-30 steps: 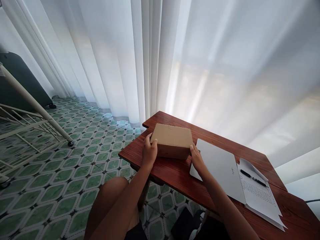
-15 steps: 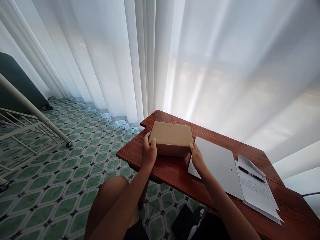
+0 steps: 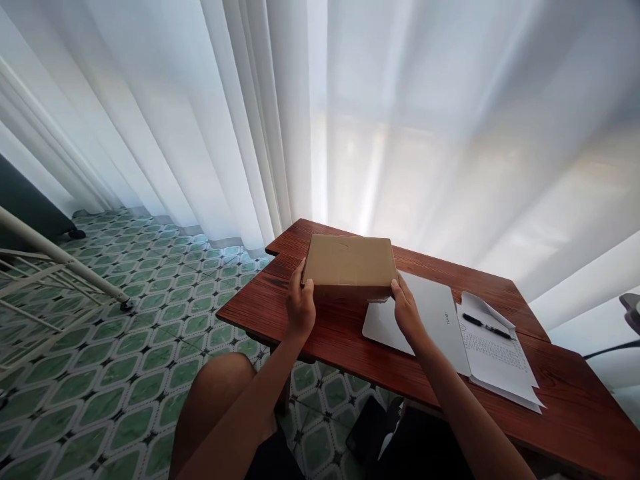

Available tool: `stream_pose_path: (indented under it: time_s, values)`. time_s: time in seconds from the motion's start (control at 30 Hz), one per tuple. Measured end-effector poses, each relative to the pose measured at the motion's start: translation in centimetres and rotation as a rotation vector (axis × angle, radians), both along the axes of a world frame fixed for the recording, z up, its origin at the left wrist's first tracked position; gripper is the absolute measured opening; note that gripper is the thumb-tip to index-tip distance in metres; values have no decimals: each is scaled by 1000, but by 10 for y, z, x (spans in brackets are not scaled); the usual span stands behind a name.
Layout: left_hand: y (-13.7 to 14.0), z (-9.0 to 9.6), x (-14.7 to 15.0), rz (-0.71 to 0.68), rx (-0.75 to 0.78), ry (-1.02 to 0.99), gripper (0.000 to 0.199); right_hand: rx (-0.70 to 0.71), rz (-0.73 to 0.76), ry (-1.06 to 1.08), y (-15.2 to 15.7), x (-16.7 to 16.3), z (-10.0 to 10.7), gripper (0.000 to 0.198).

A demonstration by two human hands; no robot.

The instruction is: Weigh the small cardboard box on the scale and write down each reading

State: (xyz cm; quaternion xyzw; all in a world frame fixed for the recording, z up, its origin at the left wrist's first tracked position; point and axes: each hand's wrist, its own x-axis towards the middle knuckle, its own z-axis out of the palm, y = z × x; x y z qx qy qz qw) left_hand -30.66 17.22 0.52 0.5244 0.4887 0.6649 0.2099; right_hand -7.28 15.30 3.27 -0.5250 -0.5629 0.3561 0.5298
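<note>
A brown cardboard box [image 3: 350, 261] is held between my two hands over the left part of the wooden table [image 3: 260, 303]. My left hand [image 3: 301, 303] grips its left side, thumb at the near corner. On the opposite side, my right hand [image 3: 404, 305] holds the near right corner, thumb on the front face. The box looks raised a little above the tabletop, its lid closed. Just right of it, partly behind my right hand and forearm, lies a closed silver laptop [image 3: 435, 310]. The fingers beneath the box are hidden.
Sheets of handwritten paper [image 3: 500, 363] lie right of the laptop, with a black pen [image 3: 486, 326] on top. White curtains [image 3: 400, 120] hang behind the table. A white metal rack [image 3: 65, 260] on wheels stands at left on the green tiled floor [image 3: 165, 360].
The box has risen slightly off the table and shifted a little right between both hands. My view has turned slightly right, so the table and laptop appear further left.
</note>
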Motion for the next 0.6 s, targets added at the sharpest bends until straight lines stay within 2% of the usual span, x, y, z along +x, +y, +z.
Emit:
stream_pose_path:
  time_s: [0.27,0.6]
  values:
    - [0,4,27,-185,-6,114,54,-9,-102,-16,-25,41,8,62]
    - [-2,21,92,-353,-79,181,53,15,-240,-29,-50,108,7,63]
